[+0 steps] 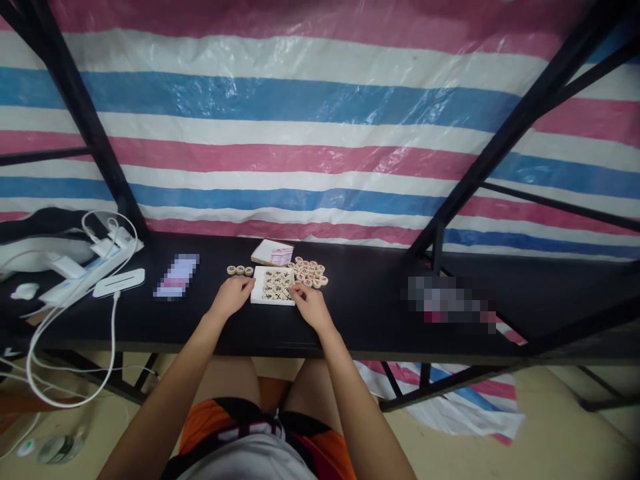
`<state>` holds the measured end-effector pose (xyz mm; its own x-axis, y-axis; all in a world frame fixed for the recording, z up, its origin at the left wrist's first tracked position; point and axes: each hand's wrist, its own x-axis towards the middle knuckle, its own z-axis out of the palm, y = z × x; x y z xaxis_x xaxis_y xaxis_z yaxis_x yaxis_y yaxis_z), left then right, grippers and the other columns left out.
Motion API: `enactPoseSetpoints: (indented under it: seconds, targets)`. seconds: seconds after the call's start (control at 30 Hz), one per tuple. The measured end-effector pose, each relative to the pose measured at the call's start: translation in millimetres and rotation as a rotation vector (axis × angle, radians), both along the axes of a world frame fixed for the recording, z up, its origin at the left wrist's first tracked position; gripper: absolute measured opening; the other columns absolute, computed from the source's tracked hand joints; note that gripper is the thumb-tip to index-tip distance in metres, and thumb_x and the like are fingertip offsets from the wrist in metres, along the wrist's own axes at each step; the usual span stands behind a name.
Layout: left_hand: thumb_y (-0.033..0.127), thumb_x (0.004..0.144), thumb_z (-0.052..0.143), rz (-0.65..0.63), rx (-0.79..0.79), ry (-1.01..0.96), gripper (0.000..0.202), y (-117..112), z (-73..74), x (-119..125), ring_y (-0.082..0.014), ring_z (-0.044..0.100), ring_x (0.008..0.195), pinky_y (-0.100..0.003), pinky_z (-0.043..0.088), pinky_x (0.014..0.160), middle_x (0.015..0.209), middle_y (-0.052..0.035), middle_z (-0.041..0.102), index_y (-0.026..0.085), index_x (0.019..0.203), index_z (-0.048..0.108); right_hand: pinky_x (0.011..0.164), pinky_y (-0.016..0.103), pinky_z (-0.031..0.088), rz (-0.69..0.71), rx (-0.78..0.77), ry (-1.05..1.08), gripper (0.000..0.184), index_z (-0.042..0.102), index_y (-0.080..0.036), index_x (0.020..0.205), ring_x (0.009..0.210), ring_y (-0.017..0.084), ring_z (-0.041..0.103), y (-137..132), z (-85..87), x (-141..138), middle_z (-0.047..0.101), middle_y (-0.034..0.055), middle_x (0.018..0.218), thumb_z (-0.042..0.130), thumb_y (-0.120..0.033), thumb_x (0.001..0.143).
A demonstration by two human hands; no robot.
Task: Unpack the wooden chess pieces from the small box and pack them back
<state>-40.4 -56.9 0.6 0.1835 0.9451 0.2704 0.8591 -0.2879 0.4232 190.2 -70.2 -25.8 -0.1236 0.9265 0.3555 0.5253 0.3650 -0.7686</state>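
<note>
A shallow white box [257, 293] lies on the black table in front of me, with rows of round Chinese chess pieces [277, 287] marked in black inside it. My left hand [233, 295] is at the box's left side, its fingers closed against the edge. My right hand [312, 305] reaches over the right edge, fingertips pinched at the pieces near the corner; what they hold is hidden. Red-marked chess pieces [310, 270] lie in a cluster right of the box. Three black-marked pieces [240, 271] stand in a row beyond my left hand.
Behind the white box lies a flat carton or lid [273, 253]. Leftward are a blurred phone [177, 276], a white device [119, 283] and a power strip [90, 270] with looping cables. A blurred item [445, 299] sits at right. Black metal posts [480, 160] frame the striped sheet.
</note>
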Motion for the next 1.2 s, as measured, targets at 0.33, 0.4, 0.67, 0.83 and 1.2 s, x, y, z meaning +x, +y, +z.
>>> enactPoseSetpoints:
  seconds: [0.33, 0.4, 0.67, 0.83, 1.2]
  targets:
    - [0.036, 0.092, 0.035, 0.041, 0.061, -0.053, 0.037, 2, -3.5, -3, -0.0201, 0.06, 0.087, -0.029, 0.044, 0.079, 0.092, -0.0065, 0.066, 0.02, 0.076, 0.065, 0.061, 0.022, 0.036, 0.0, -0.004, 0.003, 0.023, 0.065, -0.021, 0.079, 0.058, 0.013, 0.051, -1, 2.2, 0, 0.056, -0.0019, 0.061, 0.045, -0.031, 0.082]
    - [0.034, 0.092, 0.036, 0.057, 0.104, -0.019, 0.035, -1, -1.7, 2, -0.021, 0.058, 0.092, -0.03, 0.044, 0.082, 0.094, -0.0072, 0.065, 0.02, 0.08, 0.065, 0.061, 0.022, 0.036, 0.0, -0.002, 0.01, 0.023, 0.065, -0.021, 0.079, 0.058, 0.013, 0.051, -1, 2.5, 0, 0.056, -0.0021, 0.06, 0.045, -0.032, 0.082]
    - [0.026, 0.089, 0.041, -0.119, 0.177, 0.343, 0.028, 7, 23.6, 52, -0.0261, 0.057, 0.094, -0.039, 0.041, 0.085, 0.093, -0.0124, 0.065, 0.015, 0.091, 0.066, 0.061, 0.022, 0.037, 0.001, -0.002, 0.012, 0.022, 0.066, -0.021, 0.081, 0.058, 0.013, 0.052, -1, 2.8, -1, 0.058, -0.0022, 0.062, 0.046, -0.03, 0.082]
    - [0.024, 0.087, 0.041, 0.018, 0.025, 0.444, 0.028, 23, 31.6, 68, -0.0272, 0.06, 0.095, -0.039, 0.044, 0.082, 0.1, -0.0144, 0.065, 0.014, 0.096, 0.065, 0.06, 0.022, 0.036, -0.002, -0.001, -0.005, 0.021, 0.066, -0.021, 0.081, 0.059, 0.013, 0.052, 1, 1.6, 0, 0.058, -0.0024, 0.061, 0.047, -0.028, 0.082]
    - [0.019, 0.08, 0.046, 0.142, -0.227, 0.401, 0.028, 42, 35.5, 79, -0.0307, 0.062, 0.098, -0.039, 0.048, 0.077, 0.101, -0.0173, 0.066, 0.013, 0.101, 0.063, 0.061, 0.022, 0.036, 0.006, 0.014, 0.009, 0.021, 0.066, -0.02, 0.081, 0.059, 0.013, 0.052, 0, 2.3, 0, 0.058, -0.0022, 0.062, 0.046, -0.027, 0.083]
